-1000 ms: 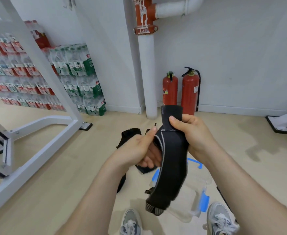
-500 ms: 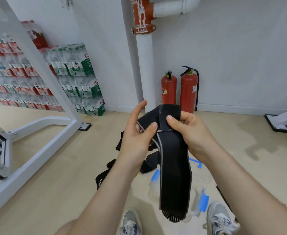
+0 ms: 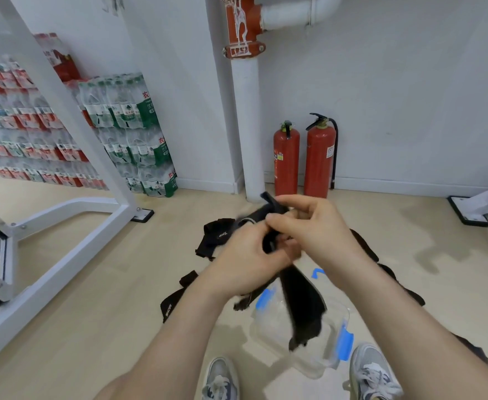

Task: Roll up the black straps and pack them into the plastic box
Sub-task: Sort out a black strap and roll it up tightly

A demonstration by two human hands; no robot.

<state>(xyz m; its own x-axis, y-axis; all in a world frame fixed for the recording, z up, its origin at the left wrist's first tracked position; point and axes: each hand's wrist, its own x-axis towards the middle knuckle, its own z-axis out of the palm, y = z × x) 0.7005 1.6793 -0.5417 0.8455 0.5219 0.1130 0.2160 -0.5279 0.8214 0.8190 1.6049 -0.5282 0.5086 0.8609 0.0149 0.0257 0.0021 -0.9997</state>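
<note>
Both hands hold one black strap (image 3: 302,295) in front of me, its top end bunched between them and its tail hanging blurred over the clear plastic box (image 3: 268,327) with blue clips on the floor. My left hand (image 3: 245,261) grips the strap from the left, fingers curled round it. My right hand (image 3: 312,229) pinches the top end between thumb and fingers. More black straps (image 3: 216,238) lie on the floor behind the hands and to the left (image 3: 170,304).
A white metal frame (image 3: 63,226) slants across the left. Stacked packs of bottled water (image 3: 133,134) stand against the wall. Two red fire extinguishers (image 3: 303,157) stand beside a white pipe (image 3: 248,134). My two grey shoes (image 3: 372,373) flank the box.
The hands have come together and lowered, folding the strap's top end over. The hanging tail has shortened and swung, now blurred above the box.
</note>
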